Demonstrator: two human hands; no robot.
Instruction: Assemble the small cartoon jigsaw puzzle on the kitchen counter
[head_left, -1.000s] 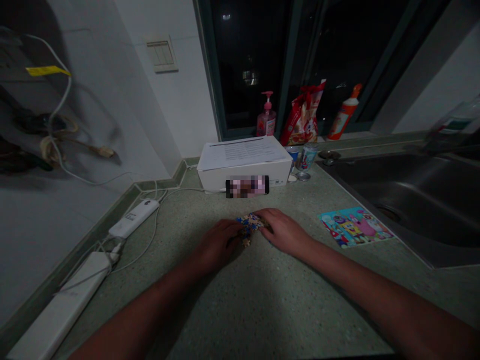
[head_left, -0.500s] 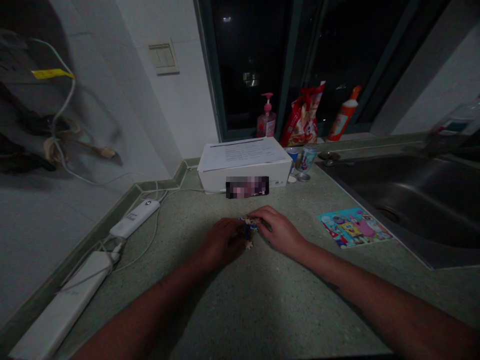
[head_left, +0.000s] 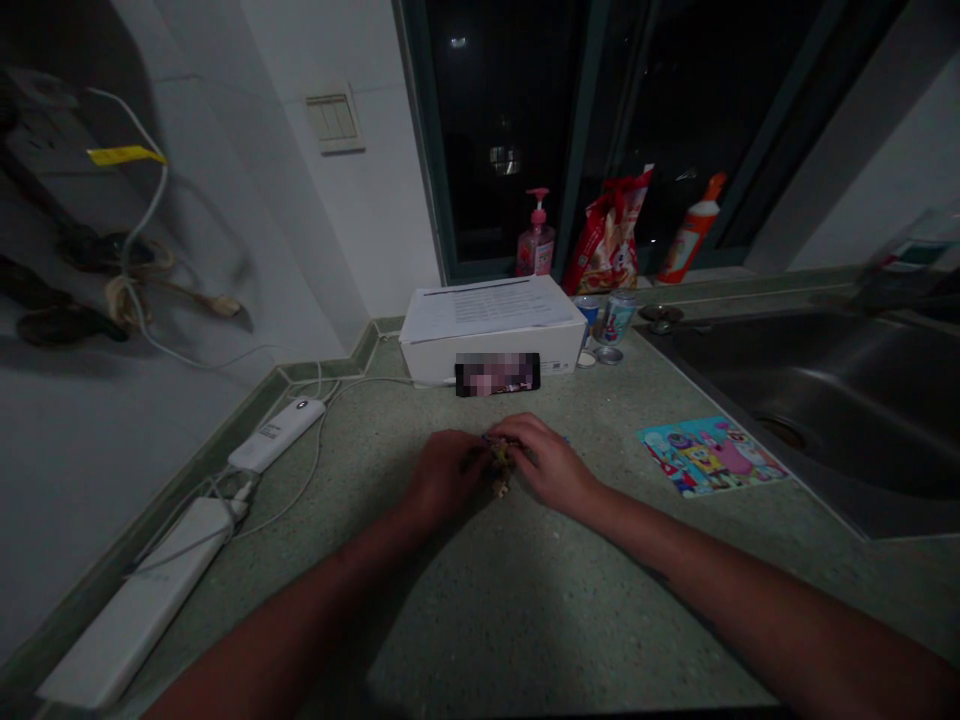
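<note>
Item: small heap of jigsaw pieces (head_left: 500,468), flat card, knobbed outlines, blue and tan print; lies on the speckled green-grey stone countertop (head_left: 525,600) at centre, pressed between both hands.

Left hand (head_left: 442,475): at 9 o'clock of the heap, palm down, fingers curled onto the pieces' left edge; grasping them loosely.

Right hand (head_left: 547,462): at 3 o'clock of the heap, fingers bent over its top and far side, closed on the pieces. Both forearms bare, resting low over the counter.

Surrounding stock:
- Phone (head_left: 497,373), glossy black slab, standing on its long edge at 12 o'clock of the hands, leaning on the box; screen blurred.
- White cardboard box (head_left: 491,330), rectangular, matt; printed sheet on the lid, lines of text too small to read.
- Picture card (head_left: 711,455), glossy, cartoon print in turquoise, yellow and pink, flat at 3 o'clock, well apart from the hands.
- Steel sink (head_left: 840,400), brushed metal, at 2 o'clock.
- Pump bottle (head_left: 535,242), pink translucent plastic, on the window ledge at 12 o'clock.
- Red snack bag (head_left: 607,240), crinkled foil, beside it; lettering illegible.
- Orange-capped bottle (head_left: 690,235), tilted, further right.
- Small can (head_left: 616,315), printed label, unreadable.
- Two white power strips (head_left: 277,435), smooth plastic, with cords, at 9 to 10 o'clock.
- Wall switch (head_left: 335,118), cream plate.
</note>
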